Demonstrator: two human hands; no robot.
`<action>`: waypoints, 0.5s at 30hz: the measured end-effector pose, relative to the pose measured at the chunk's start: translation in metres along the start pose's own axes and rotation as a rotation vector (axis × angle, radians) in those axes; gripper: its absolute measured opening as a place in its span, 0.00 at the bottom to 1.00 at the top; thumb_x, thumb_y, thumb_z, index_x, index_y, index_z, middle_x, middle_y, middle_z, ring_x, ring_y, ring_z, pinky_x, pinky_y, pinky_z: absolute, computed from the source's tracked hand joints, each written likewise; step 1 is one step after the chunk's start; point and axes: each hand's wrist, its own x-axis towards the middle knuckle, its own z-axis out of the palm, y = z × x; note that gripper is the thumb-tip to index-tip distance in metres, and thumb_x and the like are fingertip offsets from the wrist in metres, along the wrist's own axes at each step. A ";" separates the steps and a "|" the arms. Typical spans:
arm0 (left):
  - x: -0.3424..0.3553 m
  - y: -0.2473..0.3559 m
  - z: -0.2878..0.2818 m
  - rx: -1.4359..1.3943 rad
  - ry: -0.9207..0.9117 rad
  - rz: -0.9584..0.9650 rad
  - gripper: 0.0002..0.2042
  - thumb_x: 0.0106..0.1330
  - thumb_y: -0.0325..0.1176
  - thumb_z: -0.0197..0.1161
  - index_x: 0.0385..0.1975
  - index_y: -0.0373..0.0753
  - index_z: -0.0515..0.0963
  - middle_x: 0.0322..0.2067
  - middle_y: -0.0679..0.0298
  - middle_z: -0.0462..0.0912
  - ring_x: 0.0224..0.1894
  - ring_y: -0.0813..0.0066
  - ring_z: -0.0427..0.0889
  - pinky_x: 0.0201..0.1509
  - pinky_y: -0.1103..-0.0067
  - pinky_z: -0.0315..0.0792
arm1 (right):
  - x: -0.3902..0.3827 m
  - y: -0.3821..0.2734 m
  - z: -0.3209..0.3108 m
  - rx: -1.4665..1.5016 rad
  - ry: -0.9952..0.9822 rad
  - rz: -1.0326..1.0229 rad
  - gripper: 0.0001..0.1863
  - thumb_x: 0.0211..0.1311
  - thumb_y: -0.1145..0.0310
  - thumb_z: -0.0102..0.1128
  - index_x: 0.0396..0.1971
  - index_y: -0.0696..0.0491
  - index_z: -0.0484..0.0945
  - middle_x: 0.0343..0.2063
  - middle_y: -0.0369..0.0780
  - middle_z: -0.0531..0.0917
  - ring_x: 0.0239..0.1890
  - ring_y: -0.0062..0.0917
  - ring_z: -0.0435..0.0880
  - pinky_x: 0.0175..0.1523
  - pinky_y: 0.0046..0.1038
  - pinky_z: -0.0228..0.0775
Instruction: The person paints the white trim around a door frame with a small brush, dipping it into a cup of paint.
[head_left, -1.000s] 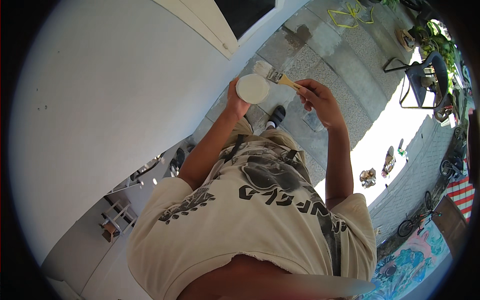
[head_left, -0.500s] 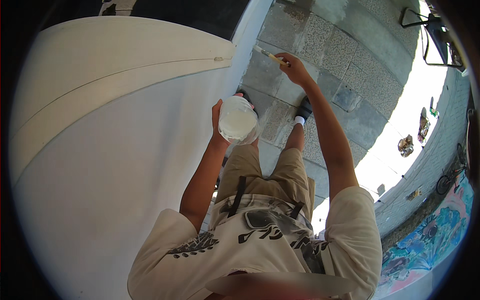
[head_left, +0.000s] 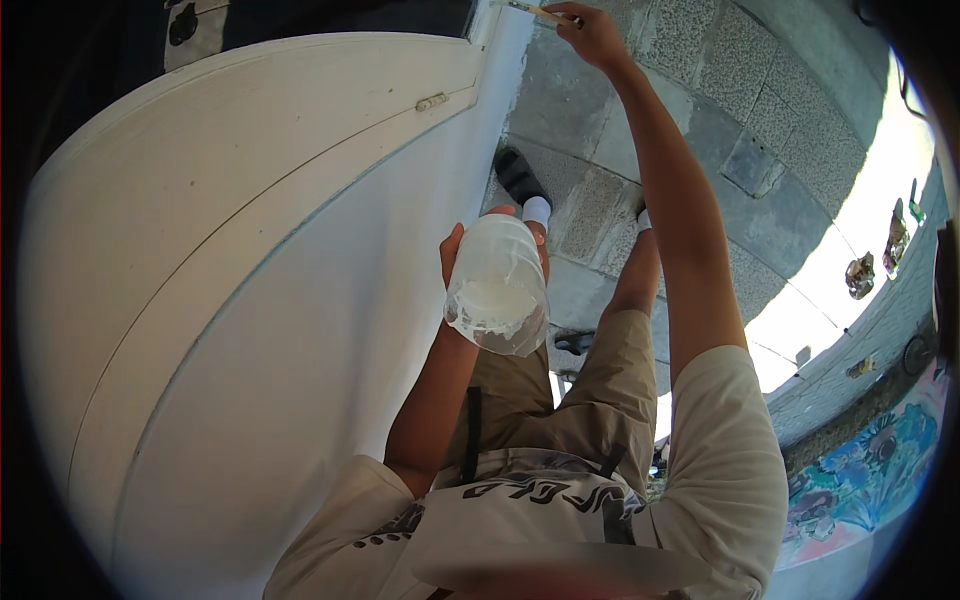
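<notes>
In my left hand [head_left: 452,252] is a clear plastic container [head_left: 497,285], tilted, with white paint inside and white streaks on its wall. The fingers wrap round its far side and are partly hidden by it. My right hand [head_left: 592,38] is stretched far ahead, closed on the handle of a paintbrush [head_left: 540,13]. The brush points left, its tip by the edge of the white wall [head_left: 498,60] near a window corner. Whether the bristles touch the wall I cannot tell.
A cream window sill [head_left: 330,95] runs along the left, a small piece [head_left: 432,102] lying on it. Grey paving [head_left: 560,90] spreads underfoot. Crumpled items [head_left: 860,275] lie on the sunlit strip at right, before a colourful mural [head_left: 860,480].
My right hand has moved the brush forward to the wall's edge. I have stepped ahead along the wall, and the container in my left hand is tilted more toward me.
</notes>
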 end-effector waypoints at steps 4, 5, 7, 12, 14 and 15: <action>0.001 0.008 -0.007 0.095 -0.062 0.018 0.31 0.71 0.58 0.44 0.63 0.38 0.68 0.45 0.34 0.72 0.44 0.48 0.79 0.41 0.69 0.82 | -0.049 -0.018 0.040 0.148 -0.080 0.140 0.20 0.54 0.71 0.61 0.49 0.42 0.85 0.33 0.39 0.86 0.30 0.29 0.84 0.39 0.31 0.77; 0.002 0.006 -0.005 0.078 -0.023 0.017 0.31 0.71 0.58 0.43 0.63 0.38 0.68 0.45 0.34 0.72 0.44 0.48 0.79 0.41 0.69 0.82 | -0.068 -0.020 0.046 0.133 -0.172 0.121 0.20 0.53 0.72 0.61 0.48 0.42 0.85 0.34 0.40 0.86 0.31 0.30 0.84 0.40 0.31 0.77; 0.005 0.003 0.004 0.067 0.012 0.013 0.31 0.71 0.58 0.43 0.63 0.38 0.68 0.45 0.35 0.72 0.44 0.48 0.79 0.40 0.69 0.82 | -0.090 -0.021 0.054 0.120 -0.256 0.100 0.21 0.53 0.72 0.60 0.48 0.42 0.85 0.34 0.41 0.87 0.33 0.30 0.85 0.42 0.31 0.77; 0.008 -0.002 0.012 0.033 0.016 -0.006 0.31 0.71 0.58 0.43 0.62 0.39 0.68 0.45 0.35 0.72 0.43 0.48 0.79 0.42 0.69 0.81 | -0.059 -0.025 0.044 -0.013 -0.291 -0.034 0.21 0.51 0.73 0.59 0.46 0.42 0.86 0.34 0.41 0.87 0.34 0.32 0.85 0.43 0.32 0.78; 0.005 -0.002 0.015 0.053 0.091 0.017 0.31 0.71 0.58 0.44 0.61 0.39 0.68 0.45 0.36 0.72 0.42 0.48 0.79 0.42 0.69 0.81 | -0.017 -0.034 0.018 0.000 -0.260 0.033 0.21 0.51 0.72 0.61 0.47 0.42 0.85 0.32 0.42 0.87 0.31 0.33 0.85 0.40 0.33 0.78; 0.009 -0.008 0.016 0.052 0.143 0.016 0.30 0.71 0.58 0.44 0.61 0.39 0.68 0.45 0.36 0.72 0.42 0.48 0.79 0.43 0.69 0.81 | 0.005 -0.016 -0.001 0.048 -0.114 -0.050 0.21 0.50 0.72 0.61 0.47 0.43 0.85 0.31 0.42 0.87 0.29 0.33 0.85 0.39 0.33 0.78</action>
